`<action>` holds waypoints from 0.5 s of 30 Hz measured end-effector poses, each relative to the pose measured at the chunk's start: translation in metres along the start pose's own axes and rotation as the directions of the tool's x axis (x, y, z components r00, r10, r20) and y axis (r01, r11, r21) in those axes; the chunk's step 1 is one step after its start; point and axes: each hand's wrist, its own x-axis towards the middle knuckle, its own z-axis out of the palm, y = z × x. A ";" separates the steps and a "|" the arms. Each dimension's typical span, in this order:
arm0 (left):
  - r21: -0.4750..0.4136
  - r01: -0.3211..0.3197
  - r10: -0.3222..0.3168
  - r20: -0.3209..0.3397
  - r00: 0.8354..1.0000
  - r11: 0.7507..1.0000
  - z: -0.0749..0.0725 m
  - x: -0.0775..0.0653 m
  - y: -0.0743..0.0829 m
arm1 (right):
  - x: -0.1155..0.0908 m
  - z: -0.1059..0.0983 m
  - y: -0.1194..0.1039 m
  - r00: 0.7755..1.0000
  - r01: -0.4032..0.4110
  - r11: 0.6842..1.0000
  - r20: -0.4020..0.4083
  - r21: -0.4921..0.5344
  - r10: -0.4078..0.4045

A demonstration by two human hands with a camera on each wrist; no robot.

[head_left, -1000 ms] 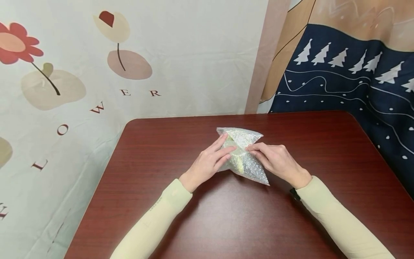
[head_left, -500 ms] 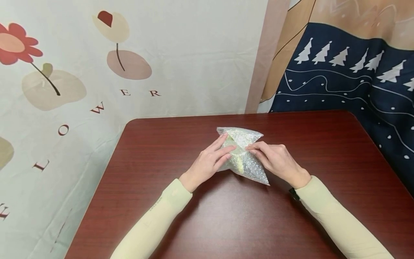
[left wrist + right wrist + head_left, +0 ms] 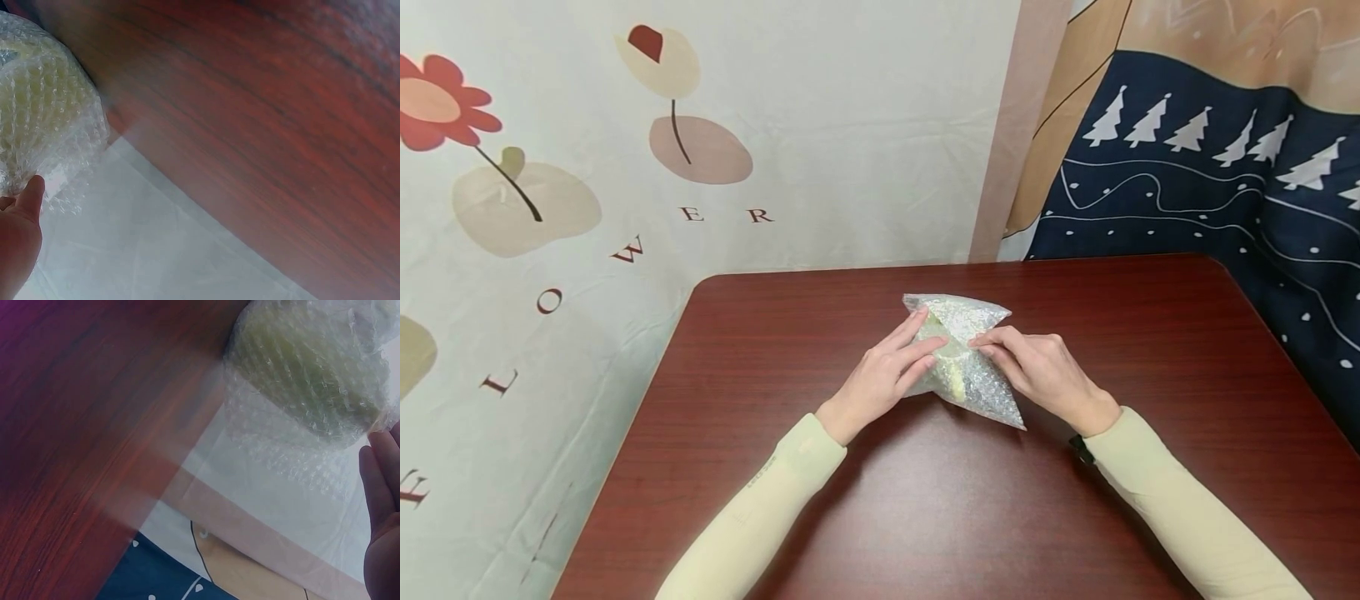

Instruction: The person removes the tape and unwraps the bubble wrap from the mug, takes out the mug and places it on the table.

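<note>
A bundle of clear bubble wrap [image 3: 988, 387] sits on the table, its pointed corners sticking out at the back and front. Something yellow-green shows through the layers [image 3: 300, 369]; its kind is hidden by the wrap. My left hand [image 3: 880, 375] lies on the bundle's left side, fingers spread and fairly straight, pressing the film. From the right, my right hand [image 3: 1041, 371] reaches in with fingers bent, thumb and index fingertips pinching the wrap near the middle of its top. In the left wrist view, one fingertip of the left hand [image 3: 22, 231] touches the bundle's bubbly side.
The dark red-brown wooden table [image 3: 925, 500] has rounded far corners. Behind it hangs a pale cloth [image 3: 865, 150] printed with flowers and letters. A navy cloth [image 3: 1195, 192] with white trees hangs at the right.
Both hands and the bubble wrap stay in place across the frames. Only the head view shifts very slightly.
</note>
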 end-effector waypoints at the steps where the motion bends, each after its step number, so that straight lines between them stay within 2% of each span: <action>1: -0.001 0.000 0.000 0.001 1.000 1.000 0.000 0.000 0.000 | 0.000 0.000 0.000 1.000 0.000 1.000 -0.002 -0.002 0.000; 15: -0.010 0.011 -0.011 0.006 1.000 1.000 -0.001 0.000 0.000 | 0.001 0.001 0.000 1.000 0.010 1.000 -0.023 -0.010 -0.011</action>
